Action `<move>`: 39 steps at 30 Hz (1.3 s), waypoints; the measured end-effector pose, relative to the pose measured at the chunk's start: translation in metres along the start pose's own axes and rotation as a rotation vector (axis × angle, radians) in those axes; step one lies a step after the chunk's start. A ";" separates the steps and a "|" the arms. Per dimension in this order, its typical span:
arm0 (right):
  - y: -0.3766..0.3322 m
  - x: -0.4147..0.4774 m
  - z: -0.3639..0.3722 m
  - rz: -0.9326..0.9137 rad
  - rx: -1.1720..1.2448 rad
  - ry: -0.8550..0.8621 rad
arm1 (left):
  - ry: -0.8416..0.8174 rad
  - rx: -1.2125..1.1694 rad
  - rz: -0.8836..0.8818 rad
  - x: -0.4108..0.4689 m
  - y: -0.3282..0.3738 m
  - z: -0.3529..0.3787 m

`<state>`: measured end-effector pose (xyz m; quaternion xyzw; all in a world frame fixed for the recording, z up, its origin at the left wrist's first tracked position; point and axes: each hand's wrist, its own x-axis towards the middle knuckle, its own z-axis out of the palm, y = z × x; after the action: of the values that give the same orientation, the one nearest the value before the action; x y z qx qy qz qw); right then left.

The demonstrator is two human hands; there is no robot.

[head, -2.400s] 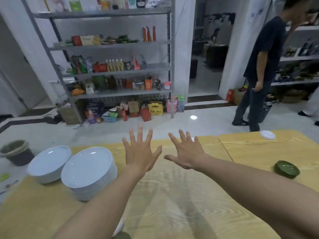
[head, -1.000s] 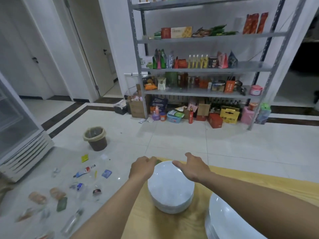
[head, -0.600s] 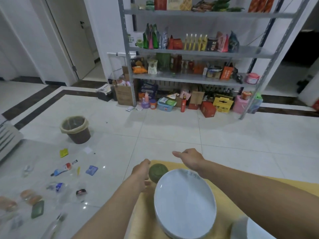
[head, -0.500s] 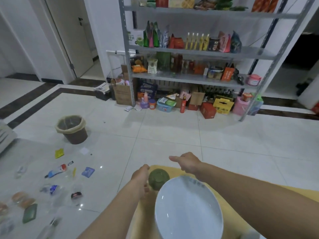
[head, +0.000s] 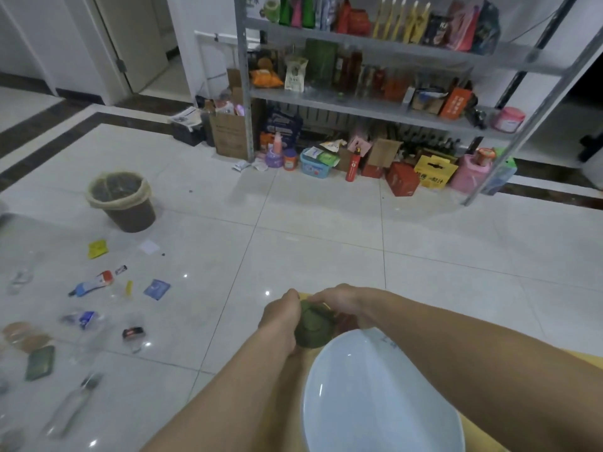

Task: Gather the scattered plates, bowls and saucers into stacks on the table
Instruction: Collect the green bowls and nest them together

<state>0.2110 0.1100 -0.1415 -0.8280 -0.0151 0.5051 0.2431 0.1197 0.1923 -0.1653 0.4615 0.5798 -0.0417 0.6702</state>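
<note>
One pile to count so far: white plates at the near right, on the yellow table, with only the top plate and its left edge showing. Just beyond it, at the table's far left corner, gripping a small green dish from both sides: left hand with fingers curled round its left rim, right hand curled over its far right rim. Hard to say whether bowl or saucer, or whether lifted clear or touching the wood; seems tilted toward the camera. Also a dark reddish shape just right of it, under the right hand, too blurred to name.

Judging progress: somewhere in the middle. Done, as far as shown: plates collected into that pile. In hand: fetching the green dish from the corner. Left: setting it with others of its kind, none in view here, and gathering whatever lies on the rest of the table, mostly out of frame. Cannot give a count of what remains.

Worth minding: close to the table's edge, tiled floor below. Off the table and no part of the job: a lined waste bin at the far left, litter strewn on the floor at the left, a metal shelf rack of packets and bottles at the far side.
</note>
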 end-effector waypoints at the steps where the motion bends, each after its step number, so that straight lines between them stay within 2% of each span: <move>1: -0.001 0.001 0.001 -0.002 0.000 -0.008 | -0.003 -0.001 0.001 0.000 0.000 0.001; 4: 0.000 0.004 0.006 -0.002 0.013 -0.015 | -0.011 0.002 0.005 0.001 0.000 0.003; 9: 0.000 0.001 0.010 -0.050 0.231 0.057 | 0.012 -0.047 0.083 0.001 0.001 0.005; 16: -0.006 -0.018 0.004 -0.178 0.589 0.384 | 0.060 -0.041 0.383 -0.039 0.022 0.012; 19: 0.001 -0.042 -0.013 -0.240 0.817 0.381 | 0.016 -0.049 0.468 -0.068 0.030 0.019; 23: 0.028 -0.088 -0.041 -0.329 0.840 0.424 | -0.137 -0.085 0.563 -0.116 0.027 0.038; 31: 0.165 -0.236 -0.125 -0.435 0.827 0.678 | -0.454 0.204 0.775 -0.258 -0.018 0.135; 39: 0.387 -0.376 -0.186 -0.414 0.952 0.847 | -0.671 0.381 0.920 -0.419 -0.151 0.274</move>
<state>0.0983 -0.4047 0.0778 -0.7372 0.1476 0.0311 0.6587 0.0972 -0.2776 0.0638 0.7387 0.0598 0.0063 0.6714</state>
